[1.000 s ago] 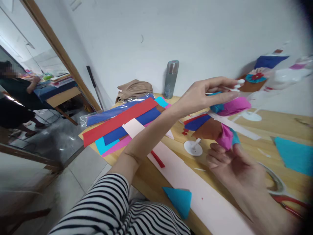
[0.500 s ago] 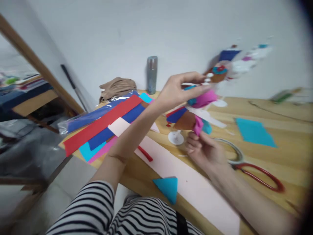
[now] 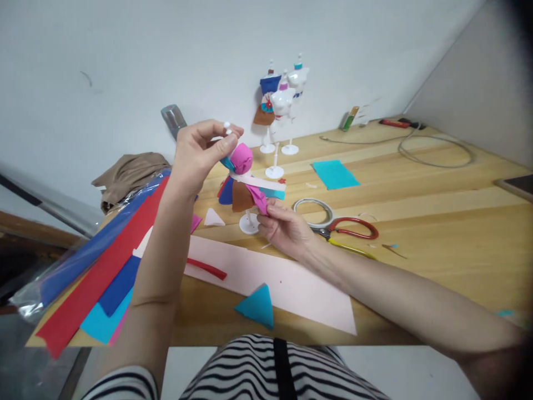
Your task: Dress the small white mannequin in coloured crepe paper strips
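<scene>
A small dress form stands on a round white base, dressed in a magenta top and a skirt of blue, brown, magenta and teal pieces. A pale pink strip crosses its waist and sticks out to the right. My left hand pinches the white neck at the top of the form. Lower down, my right hand has its fingers closed on the magenta skirt piece.
Scissors and pliers with a yellow handle lie right. Dress forms stand by the wall. Fabric strips cover the left; a pale pink sheet, teal triangle and teal square lie on the table.
The view has swung to the right and steadied, bringing more of the table's right side into sight. Both hands keep their holds on the dress form and its magenta piece.
</scene>
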`<action>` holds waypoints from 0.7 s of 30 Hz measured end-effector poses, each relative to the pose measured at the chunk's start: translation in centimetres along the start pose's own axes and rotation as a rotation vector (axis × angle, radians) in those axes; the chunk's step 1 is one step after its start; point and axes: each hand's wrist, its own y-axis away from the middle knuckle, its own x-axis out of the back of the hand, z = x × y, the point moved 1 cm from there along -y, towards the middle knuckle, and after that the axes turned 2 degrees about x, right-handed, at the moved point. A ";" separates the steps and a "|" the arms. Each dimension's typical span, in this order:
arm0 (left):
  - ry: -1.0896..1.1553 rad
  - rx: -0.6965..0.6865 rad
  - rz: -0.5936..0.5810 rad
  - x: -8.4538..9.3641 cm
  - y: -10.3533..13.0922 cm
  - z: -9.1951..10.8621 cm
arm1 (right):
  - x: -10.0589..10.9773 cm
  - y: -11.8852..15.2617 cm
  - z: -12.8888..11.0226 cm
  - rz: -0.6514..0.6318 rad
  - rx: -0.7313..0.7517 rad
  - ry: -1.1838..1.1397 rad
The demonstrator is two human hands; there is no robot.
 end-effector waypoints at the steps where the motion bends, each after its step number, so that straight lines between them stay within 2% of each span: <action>1: -0.018 -0.035 -0.016 0.1 0.0 -0.2 | -0.1 0.0 -0.1 -0.008 0.004 -0.002; 8: -0.033 -0.124 -0.050 0.2 -0.1 -0.5 | -0.5 0.3 -0.5 -0.037 0.021 0.004; 13: -0.054 -0.049 0.031 0.1 0.3 -0.6 | -1.1 0.6 -0.3 -0.059 0.063 0.071; 15: -0.069 -0.054 0.019 0.1 0.4 -0.6 | -1.2 0.5 -0.3 -0.058 0.074 0.090; 19: -0.099 -0.186 0.010 0.2 1.0 -0.7 | -0.9 0.4 -0.2 -0.047 0.084 0.109; 21: -0.135 -0.258 0.111 0.0 2.1 -0.5 | -0.7 0.3 -0.2 -0.036 0.094 0.119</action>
